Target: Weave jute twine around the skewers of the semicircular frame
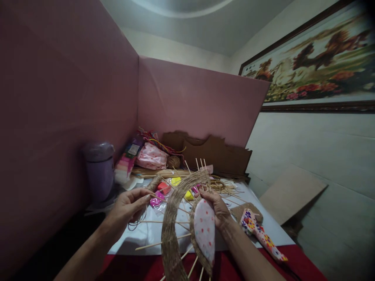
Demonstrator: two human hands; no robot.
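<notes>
A half-round woven twine piece [170,218] stands tilted in front of me, with thin wooden sticks radiating through its bands. Its inner part is a white fabric panel with red dots [204,226], edged in twine. My right hand [216,207] is closed around the inner part from the right, fingers near the upper sticks. On the left, my left hand [136,205] pinches brown twine [134,225] at the tip of one stick. Loose twine hangs in loops below these fingers. The exact pinch point is partly hidden by the fingertips.
Behind lie a twine spool [154,182], coloured clay packets [164,188], a stick bundle [161,172], a twine ball [173,162] and torn cardboard [205,154]. A purple bin [100,171] stands left. A flower-patterned glue gun [260,232] lies right, by a brown pad [240,210].
</notes>
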